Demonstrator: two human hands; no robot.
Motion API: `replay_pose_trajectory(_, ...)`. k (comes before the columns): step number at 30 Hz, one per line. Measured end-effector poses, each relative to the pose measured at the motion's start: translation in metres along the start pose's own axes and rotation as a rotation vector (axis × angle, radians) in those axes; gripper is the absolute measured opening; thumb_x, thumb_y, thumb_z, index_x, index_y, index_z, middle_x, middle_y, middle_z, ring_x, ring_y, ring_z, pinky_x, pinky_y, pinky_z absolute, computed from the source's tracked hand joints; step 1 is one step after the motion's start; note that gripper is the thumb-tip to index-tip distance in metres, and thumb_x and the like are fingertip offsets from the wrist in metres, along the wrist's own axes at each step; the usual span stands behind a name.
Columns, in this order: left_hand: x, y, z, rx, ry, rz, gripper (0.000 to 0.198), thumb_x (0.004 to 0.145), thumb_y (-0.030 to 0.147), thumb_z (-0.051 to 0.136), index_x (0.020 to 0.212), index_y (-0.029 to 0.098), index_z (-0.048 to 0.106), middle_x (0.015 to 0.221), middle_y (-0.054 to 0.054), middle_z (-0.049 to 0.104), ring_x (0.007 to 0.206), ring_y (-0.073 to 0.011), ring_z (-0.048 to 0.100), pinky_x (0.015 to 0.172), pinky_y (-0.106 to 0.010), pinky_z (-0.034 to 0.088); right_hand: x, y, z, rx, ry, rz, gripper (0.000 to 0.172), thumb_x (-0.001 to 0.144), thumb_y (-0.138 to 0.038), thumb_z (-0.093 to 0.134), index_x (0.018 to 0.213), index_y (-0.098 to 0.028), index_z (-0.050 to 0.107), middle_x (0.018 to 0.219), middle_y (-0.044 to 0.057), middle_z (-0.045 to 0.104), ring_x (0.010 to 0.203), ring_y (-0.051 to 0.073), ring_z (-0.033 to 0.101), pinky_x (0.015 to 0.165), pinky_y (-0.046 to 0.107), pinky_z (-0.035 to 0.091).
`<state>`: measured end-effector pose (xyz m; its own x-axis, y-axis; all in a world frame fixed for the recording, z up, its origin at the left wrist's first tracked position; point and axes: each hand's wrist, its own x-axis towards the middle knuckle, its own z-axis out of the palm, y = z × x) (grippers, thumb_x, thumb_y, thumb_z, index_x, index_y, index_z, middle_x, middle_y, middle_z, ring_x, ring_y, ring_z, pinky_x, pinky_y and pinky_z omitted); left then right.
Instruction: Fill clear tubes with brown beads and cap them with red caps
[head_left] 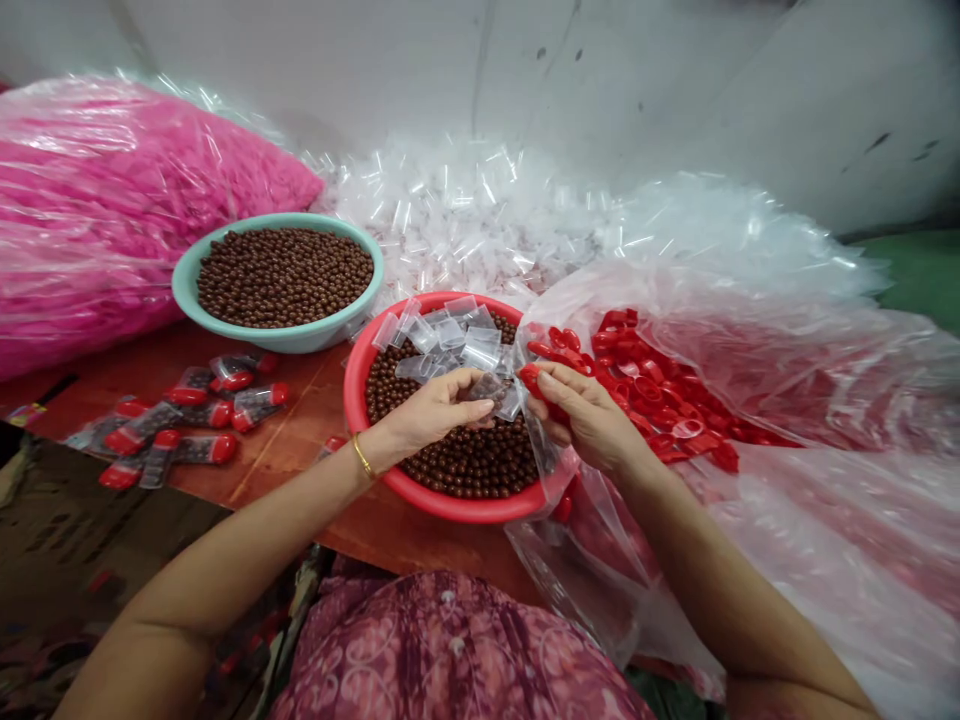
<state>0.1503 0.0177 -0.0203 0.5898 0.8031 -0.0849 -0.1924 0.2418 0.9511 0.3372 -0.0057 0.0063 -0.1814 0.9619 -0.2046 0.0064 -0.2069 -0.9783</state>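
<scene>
Above the red basin, my left hand is closed around a small clear plastic container with dark balls inside. My right hand pinches a red plastic cap close to the container's end; whether the two touch I cannot tell. Brown balls fill the basin, and several empty clear containers lie on top of them. Just right of my right hand, many red caps spill from an open clear plastic bag.
A pale blue basin of brown balls stands behind on the left. Several filled, red-capped containers lie on the reddish table. A bag of pink pieces is at far left. Clear containers heap along the wall.
</scene>
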Motion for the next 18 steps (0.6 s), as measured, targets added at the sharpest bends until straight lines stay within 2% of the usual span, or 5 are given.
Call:
replay_pose_trajectory(5, -0.001, 0.003, 0.001, -0.008, -0.080, -0.095, 0.037, 0.072, 0.037, 0.071, 0.096, 0.016, 0.053, 0.087, -0.002, 0.063, 0.067, -0.0085, 0.059, 0.059, -0.020, 0.046, 0.005, 0.007, 0.001, -0.060, 0.053, -0.130, 0.037, 0.068, -0.043, 0.070, 0.093, -0.019, 0.057, 0.050, -0.011, 0.038, 0.038, 0.004, 0.027, 0.038, 0.021, 0.020)
replay_pose_trajectory(10, -0.002, 0.003, -0.003, -0.019, -0.136, -0.111, 0.037, 0.074, 0.041, 0.068, 0.095, 0.016, 0.052, 0.089, -0.004, 0.065, 0.065, -0.0085, 0.060, 0.052, -0.018, 0.044, 0.010, 0.001, 0.000, -0.169, -0.080, -0.171, 0.026, 0.068, -0.034, 0.068, 0.086, -0.017, 0.060, 0.051, -0.008, 0.046, 0.041, 0.006, 0.033, 0.040, 0.022, 0.023)
replay_pose_trajectory(14, -0.002, 0.001, -0.005, -0.030, -0.104, -0.077, 0.035, 0.074, 0.040, 0.068, 0.094, 0.016, 0.051, 0.084, -0.002, 0.064, 0.063, -0.0076, 0.059, 0.052, -0.017, 0.044, 0.018, -0.004, 0.005, -0.240, -0.153, -0.211, 0.022, 0.067, -0.034, 0.070, 0.073, -0.018, 0.056, 0.053, -0.007, 0.050, 0.042, 0.005, 0.035, 0.041, 0.022, 0.025)
replay_pose_trajectory(18, -0.002, 0.003, -0.004, -0.004, -0.002, 0.012, 0.030, 0.074, 0.033, 0.068, 0.091, 0.015, 0.052, 0.075, 0.001, 0.060, 0.060, -0.0057, 0.056, 0.054, -0.016, 0.042, 0.024, 0.000, 0.011, -0.206, -0.077, -0.239, 0.031, 0.066, -0.039, 0.072, 0.066, -0.020, 0.048, 0.050, -0.009, 0.042, 0.041, 0.004, 0.033, 0.039, 0.020, 0.026)
